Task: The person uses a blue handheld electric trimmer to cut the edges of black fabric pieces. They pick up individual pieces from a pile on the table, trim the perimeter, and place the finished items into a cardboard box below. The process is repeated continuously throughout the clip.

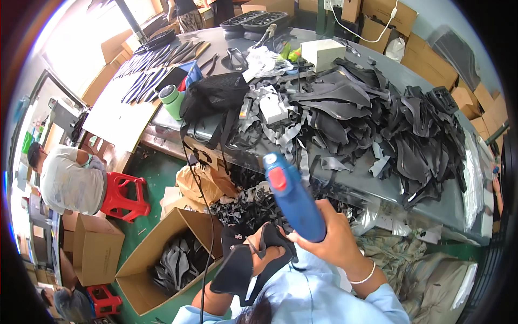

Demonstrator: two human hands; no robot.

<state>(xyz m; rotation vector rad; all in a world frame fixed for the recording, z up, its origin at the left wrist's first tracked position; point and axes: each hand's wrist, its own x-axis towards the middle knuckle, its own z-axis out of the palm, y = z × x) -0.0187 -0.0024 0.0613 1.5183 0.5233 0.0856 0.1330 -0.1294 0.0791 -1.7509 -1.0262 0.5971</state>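
My right hand [335, 236] grips the lower end of a blue bottle-shaped thing [298, 205]. A red button and a pale blue top show on it, and it is tilted with its top away from me. Lower and to the left, my left hand [262, 256] is closed round a black, saddle-shaped cover [233, 270], whose folds hide some of the fingers. The bottle-shaped thing's base is near this cover; whether they touch I cannot tell. On the table beyond lies a large heap of similar black covers [345, 102].
An open carton [143, 291] holding dark saddle-shaped pieces stands on the floor left of me. A black cable [204, 243] hangs beside it. The table [356, 189] bears scraps, a black bag [213, 97] and a green bottle [171, 102]. A person sits on a red stool [125, 195].
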